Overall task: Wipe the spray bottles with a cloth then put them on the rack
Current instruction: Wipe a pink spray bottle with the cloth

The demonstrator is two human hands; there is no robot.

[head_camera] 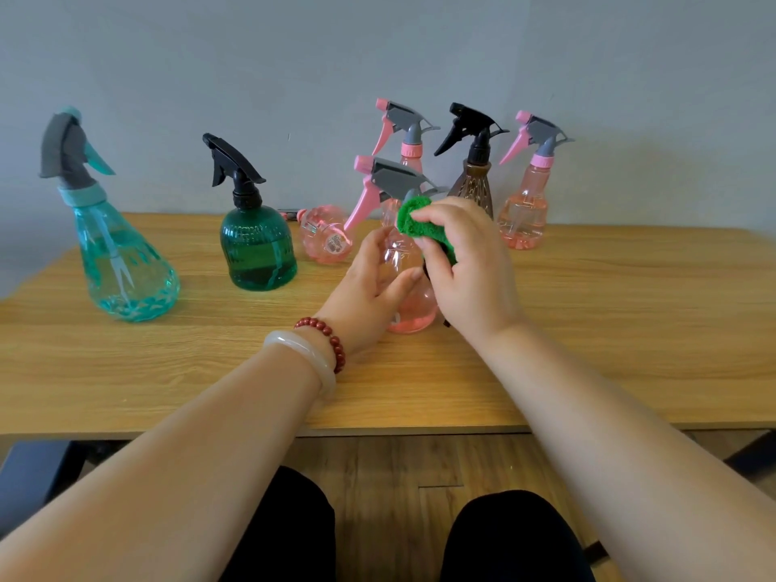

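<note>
Wiping under way: a seated person's left hand [369, 287] steadies a pink spray bottle [413, 312] standing upright on the wooden counter [210, 350], just past the middle of the view. The fingers are curled round its clear body. The right hand [470, 270] clasps a folded green cloth [420, 222] and presses it against the bottle's shoulder, just under the grey-and-pink trigger.

This looks like the cleaning step, with the racking yet to come. No rack is in view, so the next move probably calls for finishing the wipe, lifting the bottle upright and carrying it off the counter without knocking its neighbours.

Six more bottles wait. From the held one, a teal bottle [121, 262] stands well apart at nine o'clock and a dark green bottle [258, 249] at ten. A toppled pink bottle [327, 239] lies close by at eleven. A rear pink bottle [405, 136] stands at twelve, a brown bottle [472, 178] at one and another pink bottle [525, 216] at two.

The counter has a pale wood grain and stands before a plain grey wall [420, 48]. Brown wood-look flooring [399, 464] shows below its near edge.
</note>
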